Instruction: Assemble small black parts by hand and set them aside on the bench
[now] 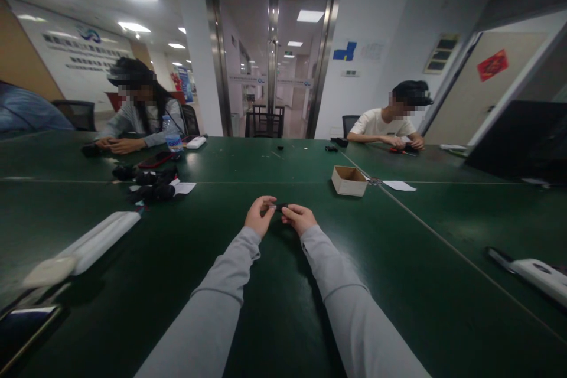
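Over the green table, my left hand and my right hand meet almost fingertip to fingertip. Between them is a small black object, pinched at its right end by the thumb and fingers of my right hand. The thumb and index finger of my left hand close at its left end, where a tiny pale piece shows; whether the two pieces are joined I cannot tell. Grey sleeves cover both forearms.
An open cardboard box stands ahead to the right, near a white paper. Black items and a water bottle are at left. A long white case lies nearer. Two co-workers sit across the table; another sits far left.
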Action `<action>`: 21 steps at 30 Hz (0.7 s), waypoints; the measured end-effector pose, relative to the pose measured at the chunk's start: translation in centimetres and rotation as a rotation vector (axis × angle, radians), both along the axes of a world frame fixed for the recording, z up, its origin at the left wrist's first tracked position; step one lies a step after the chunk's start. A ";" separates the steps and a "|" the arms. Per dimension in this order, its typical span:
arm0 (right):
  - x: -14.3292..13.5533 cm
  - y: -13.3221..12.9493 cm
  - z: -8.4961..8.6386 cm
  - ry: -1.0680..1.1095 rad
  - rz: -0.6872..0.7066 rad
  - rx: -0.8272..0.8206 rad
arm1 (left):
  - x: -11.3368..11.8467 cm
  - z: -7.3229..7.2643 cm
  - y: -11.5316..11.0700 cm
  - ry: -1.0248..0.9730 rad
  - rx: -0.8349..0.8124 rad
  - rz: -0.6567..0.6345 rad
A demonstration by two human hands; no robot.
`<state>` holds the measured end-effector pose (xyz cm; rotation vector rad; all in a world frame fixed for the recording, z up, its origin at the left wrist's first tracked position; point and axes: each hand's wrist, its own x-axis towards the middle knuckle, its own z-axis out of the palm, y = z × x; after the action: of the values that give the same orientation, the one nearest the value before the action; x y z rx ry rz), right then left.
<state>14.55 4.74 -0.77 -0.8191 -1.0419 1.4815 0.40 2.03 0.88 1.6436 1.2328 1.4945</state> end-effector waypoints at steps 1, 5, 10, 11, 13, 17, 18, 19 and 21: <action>0.0 0.0 -0.1 0.001 -0.001 0.003 | 0.0 0.2 -0.1 -0.017 -0.017 -0.004; 0.1 0.1 -0.2 0.011 -0.002 0.009 | -0.1 0.8 -0.4 -0.103 -0.081 -0.054; 0.1 0.2 -0.3 -0.017 -0.012 -0.008 | 0.0 0.2 0.2 -0.237 -0.324 -0.038; 0.1 0.2 -0.3 -0.029 -0.005 -0.003 | 0.0 -0.1 0.4 -0.222 -0.332 -0.018; 0.0 0.1 -0.3 -0.051 0.012 0.015 | 0.0 -0.5 0.6 -0.183 -0.254 -0.017; 0.0 0.0 -0.1 -0.072 0.000 0.032 | -0.1 -0.8 0.6 -0.227 -0.171 -0.045; 0.0 0.0 -0.1 -0.084 -0.003 0.031 | -0.1 -0.7 0.6 -0.239 -0.216 -0.037; 0.0 -0.1 -0.1 -0.097 -0.004 0.030 | -0.1 -0.6 0.5 -0.236 -0.265 -0.028; 0.0 -0.2 0.0 -0.121 -0.003 0.035 | -0.1 -0.6 0.5 -0.198 -0.298 -0.026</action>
<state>14.58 4.57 -0.78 -0.8939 -1.1530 1.4210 0.31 2.50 0.30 1.2813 1.2497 1.3468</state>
